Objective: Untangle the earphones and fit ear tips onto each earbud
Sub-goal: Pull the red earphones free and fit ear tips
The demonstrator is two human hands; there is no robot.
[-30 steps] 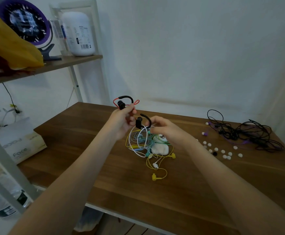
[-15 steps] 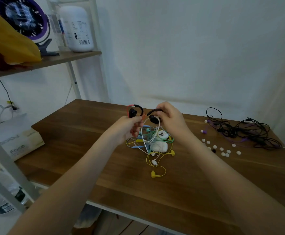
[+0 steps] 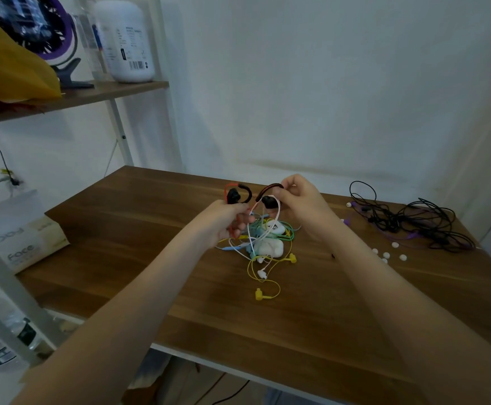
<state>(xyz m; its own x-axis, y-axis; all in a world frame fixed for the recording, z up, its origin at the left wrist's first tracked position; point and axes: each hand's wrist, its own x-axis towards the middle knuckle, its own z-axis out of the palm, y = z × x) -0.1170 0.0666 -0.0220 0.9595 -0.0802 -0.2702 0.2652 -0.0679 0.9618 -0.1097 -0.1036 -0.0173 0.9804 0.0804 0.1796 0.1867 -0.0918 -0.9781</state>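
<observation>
Nearest on the table (image 3: 180, 317), two yellow earbuds (image 3: 259, 294) and one white earbud (image 3: 262, 273) are trailed from one coloured tangle (image 3: 289, 232) around two white cases (image 3: 267, 249). Above it, two black hook earbuds (image 3: 234, 195) are held, one in the curled fingers of the left hand (image 3: 224, 222) and one in those of the right hand (image 3: 300, 200). Five loose ear tips (image 3: 386, 254) are seen to the right, and one dark cable heap (image 3: 414, 223) is seen farthest.

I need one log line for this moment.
left hand: holds black earbud | right hand: holds second black earbud | cable tangle: on table
</observation>
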